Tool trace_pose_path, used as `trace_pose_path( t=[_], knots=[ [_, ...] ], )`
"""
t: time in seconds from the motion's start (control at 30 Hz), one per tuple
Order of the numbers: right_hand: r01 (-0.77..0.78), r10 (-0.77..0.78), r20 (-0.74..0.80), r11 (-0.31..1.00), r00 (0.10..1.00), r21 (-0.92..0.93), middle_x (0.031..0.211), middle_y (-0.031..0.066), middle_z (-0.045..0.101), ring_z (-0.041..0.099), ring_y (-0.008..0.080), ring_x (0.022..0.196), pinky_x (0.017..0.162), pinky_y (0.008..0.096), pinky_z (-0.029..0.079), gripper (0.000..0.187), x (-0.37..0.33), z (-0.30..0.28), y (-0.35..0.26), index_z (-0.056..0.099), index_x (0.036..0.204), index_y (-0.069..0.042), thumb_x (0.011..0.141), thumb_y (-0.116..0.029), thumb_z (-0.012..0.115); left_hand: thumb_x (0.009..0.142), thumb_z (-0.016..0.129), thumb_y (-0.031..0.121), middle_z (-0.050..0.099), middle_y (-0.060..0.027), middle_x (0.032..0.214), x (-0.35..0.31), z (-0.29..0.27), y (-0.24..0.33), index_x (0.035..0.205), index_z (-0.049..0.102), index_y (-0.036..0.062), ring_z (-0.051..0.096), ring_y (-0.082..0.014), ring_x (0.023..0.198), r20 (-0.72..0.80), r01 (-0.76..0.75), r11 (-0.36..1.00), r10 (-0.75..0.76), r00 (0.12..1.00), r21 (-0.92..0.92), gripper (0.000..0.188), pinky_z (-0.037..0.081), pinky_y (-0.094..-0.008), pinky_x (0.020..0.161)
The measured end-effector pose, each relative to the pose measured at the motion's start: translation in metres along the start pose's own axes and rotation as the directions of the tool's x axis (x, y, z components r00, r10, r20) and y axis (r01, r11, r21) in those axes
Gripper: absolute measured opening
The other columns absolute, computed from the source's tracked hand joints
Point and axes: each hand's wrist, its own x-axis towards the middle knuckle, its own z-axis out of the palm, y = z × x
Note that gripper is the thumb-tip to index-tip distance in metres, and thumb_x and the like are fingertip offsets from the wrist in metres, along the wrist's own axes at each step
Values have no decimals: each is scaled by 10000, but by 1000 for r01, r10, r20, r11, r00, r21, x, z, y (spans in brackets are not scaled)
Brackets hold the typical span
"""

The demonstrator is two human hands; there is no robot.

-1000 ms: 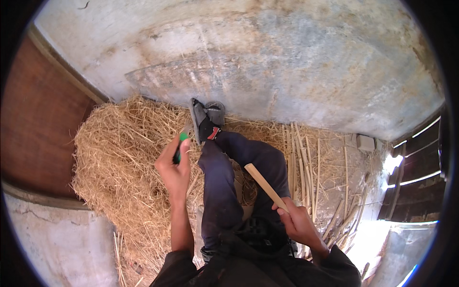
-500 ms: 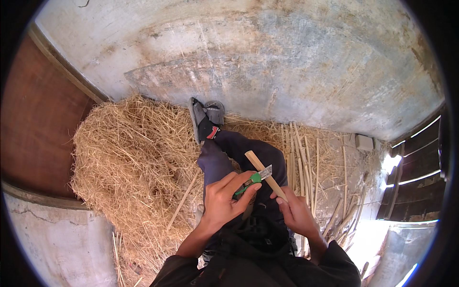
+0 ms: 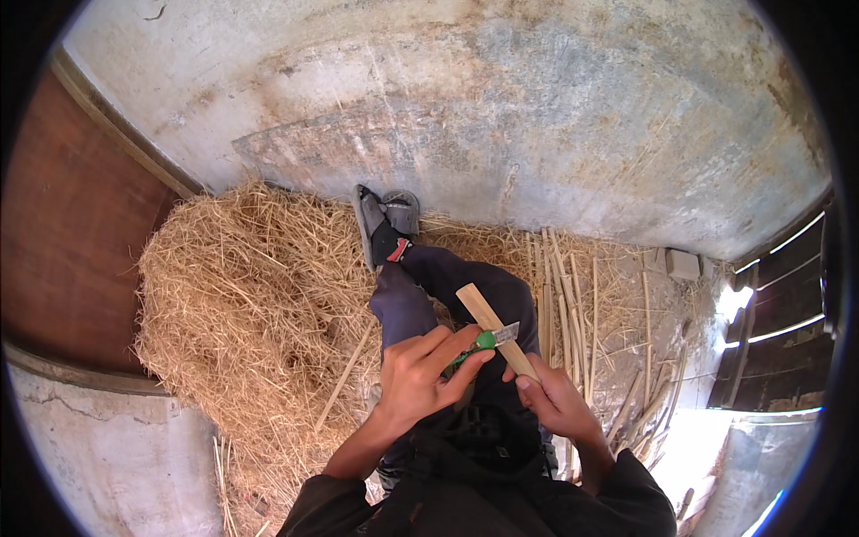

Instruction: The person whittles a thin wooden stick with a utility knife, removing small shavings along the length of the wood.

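My left hand [image 3: 422,374] is closed around the green handle of a utility knife [image 3: 486,340]. Its short grey blade lies across a flat, pale strip of bamboo or wood [image 3: 481,309], a little above my other hand. The near end of that strip is pinched between the thumb and fingers of my right hand [image 3: 552,396]. The strip slants up and to the left over my dark trouser legs [image 3: 474,268]. Part of the knife handle is hidden behind my left fingers.
A large straw heap [image 3: 250,304] fills the floor on the left. Long thin poles [image 3: 564,295] lie to the right, beside a grey block [image 3: 683,265]. A stained wall [image 3: 465,116] rises ahead, a brown panel [image 3: 72,233] stands at left, and dark slats [image 3: 778,322] at right.
The knife blade has moved down along the strip and slightly right, closer to my right hand. My left hand has shifted with it, and the strip has turned slightly.
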Motion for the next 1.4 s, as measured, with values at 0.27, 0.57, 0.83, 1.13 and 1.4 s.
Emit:
trace_pose_path(
  t=[0.27,0.57,0.83,1.13,1.4],
  knots=[
    [-7,7,-7,1000,1000,-4,688,39,543,598,165,624,648,347,476,216,-1,-1,2,619,1262,-83,1154,-227,499,837,921,188,638,-47,727,7,-3,-4,1117,820,36,608,-203,537,-23,-13,997,15,1000,79,334,455,-341,490],
    [-6,4,-51,999,999,-48,690,49,573,626,178,616,632,358,488,212,1,-2,3,618,1265,-92,1149,-227,502,832,922,197,630,-42,714,19,-6,-8,1095,826,59,604,-217,531,-7,-28,993,29,1000,114,312,445,-351,491],
    [15,-19,-70,999,997,-49,690,53,576,638,195,619,630,360,495,210,0,-6,7,618,1264,-88,1148,-218,501,830,922,201,642,-41,717,23,2,-8,1075,827,67,615,-227,545,7,-32,992,32,999,125,295,456,-355,503],
    [-56,54,-42,997,998,-62,685,48,559,585,171,597,611,349,458,204,-25,1,11,637,1251,-78,1143,-194,508,940,834,171,794,-180,952,40,-32,-89,1085,800,-34,774,-329,793,-335,333,930,-268,903,154,253,594,-388,736],
    [-69,69,-194,998,979,10,671,27,523,535,150,583,590,338,430,190,-12,-6,18,647,1240,-77,1131,-157,512,932,843,134,776,-120,888,14,-7,-51,1086,803,-11,712,-192,733,-129,208,963,-231,964,-170,215,528,-328,670]
  ],
)
